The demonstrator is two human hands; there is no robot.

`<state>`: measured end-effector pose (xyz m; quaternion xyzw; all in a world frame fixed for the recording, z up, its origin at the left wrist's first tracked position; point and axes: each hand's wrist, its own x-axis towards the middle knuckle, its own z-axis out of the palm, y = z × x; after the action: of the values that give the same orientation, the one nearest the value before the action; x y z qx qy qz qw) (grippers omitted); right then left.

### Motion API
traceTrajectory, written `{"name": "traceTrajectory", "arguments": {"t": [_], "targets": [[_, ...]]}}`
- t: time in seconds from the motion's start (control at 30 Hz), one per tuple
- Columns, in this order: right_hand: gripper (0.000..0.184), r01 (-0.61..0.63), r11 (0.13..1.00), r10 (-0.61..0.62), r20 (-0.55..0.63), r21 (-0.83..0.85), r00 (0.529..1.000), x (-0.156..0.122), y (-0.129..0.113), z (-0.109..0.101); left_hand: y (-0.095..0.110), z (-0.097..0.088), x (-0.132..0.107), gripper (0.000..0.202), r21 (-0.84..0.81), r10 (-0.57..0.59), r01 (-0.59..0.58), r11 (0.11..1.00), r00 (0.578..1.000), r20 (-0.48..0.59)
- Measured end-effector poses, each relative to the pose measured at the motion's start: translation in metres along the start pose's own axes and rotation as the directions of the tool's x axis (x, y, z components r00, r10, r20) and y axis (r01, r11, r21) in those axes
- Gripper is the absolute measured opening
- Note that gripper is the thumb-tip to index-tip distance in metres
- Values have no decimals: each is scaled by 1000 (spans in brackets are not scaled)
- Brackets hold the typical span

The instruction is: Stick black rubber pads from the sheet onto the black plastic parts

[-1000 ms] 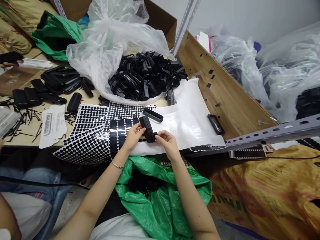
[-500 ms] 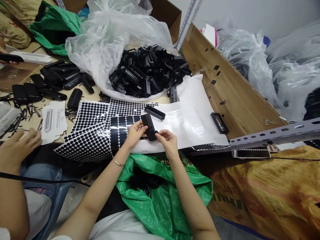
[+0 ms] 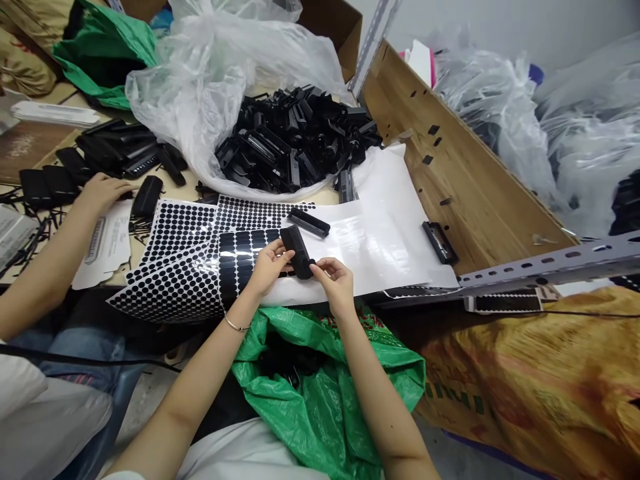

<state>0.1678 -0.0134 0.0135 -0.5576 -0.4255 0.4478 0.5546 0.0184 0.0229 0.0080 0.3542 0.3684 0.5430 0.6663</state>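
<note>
While two hands work, a small black part (image 3: pixel 298 251) sits between them.
The left hand (image 3: pixel 269 265) pinches its side with bent fingers, and the right hand (image 3: pixel 336 282) grips its near end, just above the dotted sticker sheets (image 3: pixel 185 257) and white paper (image 3: pixel 370 247). Another person's hand (image 3: pixel 103 193) rests on the table nearby.

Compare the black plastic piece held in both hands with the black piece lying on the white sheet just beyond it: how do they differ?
The held piece is lifted off the table, pinched by the left hand and right hand; the loose piece lies flat on the white sheet, untouched. The held piece runs away from the person, with a ribbed face showing; the loose one lies crosswise. Both are black, elongated plastic parts, much like those in the pile.
</note>
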Motion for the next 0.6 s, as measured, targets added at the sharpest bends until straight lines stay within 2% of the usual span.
{"name": "traceTrajectory", "arguments": {"t": [0.17,0.3,0.5,0.6], "targets": [[31,-2,1000,2,15,7,1000,-3,-7,2,-2,-1,0,48,17,23,-23,1000,1000,14],[34,6,998,-6,0,64,1000,-1,-3,2,-2,-2,1,49,32,15,-16,999,999,37],[38,-130,972,121,55,197,991,-1,-2,-1,-3,-3,3,47,42,2,-4,999,999,42],[38,-122,974,114,56,191,992,-2,-5,-1,-3,-4,3,46,54,-3,0,999,999,51]]}}
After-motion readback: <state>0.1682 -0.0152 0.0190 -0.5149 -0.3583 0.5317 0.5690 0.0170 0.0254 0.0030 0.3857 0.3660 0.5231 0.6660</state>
